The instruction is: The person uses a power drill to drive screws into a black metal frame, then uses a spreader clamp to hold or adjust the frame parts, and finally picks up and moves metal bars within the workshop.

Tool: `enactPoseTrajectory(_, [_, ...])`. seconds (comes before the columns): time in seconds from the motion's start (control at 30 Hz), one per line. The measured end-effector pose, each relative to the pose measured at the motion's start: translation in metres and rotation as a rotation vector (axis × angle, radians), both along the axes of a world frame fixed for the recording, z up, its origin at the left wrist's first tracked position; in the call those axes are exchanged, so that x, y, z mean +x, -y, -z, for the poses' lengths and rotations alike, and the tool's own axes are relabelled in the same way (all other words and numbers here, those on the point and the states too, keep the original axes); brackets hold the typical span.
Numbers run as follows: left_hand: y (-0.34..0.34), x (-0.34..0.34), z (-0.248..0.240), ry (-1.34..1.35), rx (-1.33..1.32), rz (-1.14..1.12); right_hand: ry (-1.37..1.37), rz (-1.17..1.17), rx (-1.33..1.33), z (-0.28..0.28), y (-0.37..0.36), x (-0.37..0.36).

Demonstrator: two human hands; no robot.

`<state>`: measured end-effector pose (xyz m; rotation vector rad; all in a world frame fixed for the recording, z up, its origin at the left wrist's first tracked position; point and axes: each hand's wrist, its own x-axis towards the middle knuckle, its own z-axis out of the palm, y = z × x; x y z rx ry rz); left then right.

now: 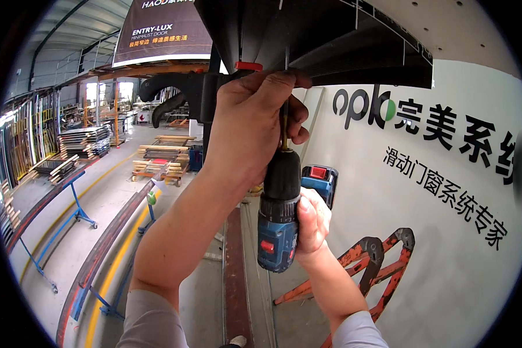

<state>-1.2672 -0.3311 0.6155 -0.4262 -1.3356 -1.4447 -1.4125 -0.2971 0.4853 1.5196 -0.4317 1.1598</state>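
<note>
1. Workshop hall, long and bright, with a pale wall on the right and stacked frames far left.
2. Dark ribbed panel overhead; black clamp-like tool just left of the left wrist.
3. Cordless drill: central, below the panel, chuck uppermost, battery off to the right.
4. Right hand: grasping the drill at its handle, fingers partly hidden; trigger pressure cannot be told.
5. Left hand: above the chuck, thumb and fingers closed around the long thin bit.
6. Key relation: bit and drill body share one near-vertical axis, pointing up at the panel. Left hand is nearer the panel, right hand lower. Tip contact cannot be told.
7. Orange ladder-like stand at lower right, beyond the right forearm.
</note>
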Motion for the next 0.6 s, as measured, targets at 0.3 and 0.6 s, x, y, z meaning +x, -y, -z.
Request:
enactPoseTrajectory(0.3, [0.011, -0.002, -0.013, -0.044, -0.127, -0.04, -0.027, -0.01, -0.014, -0.014, 0.013, -0.009])
enactPoseTrajectory(0.6, [0.022, -0.003, -0.001, -0.03, -0.279, 0.22, -0.017, -0.008, -0.077, -0.014, 0.017, -0.001])
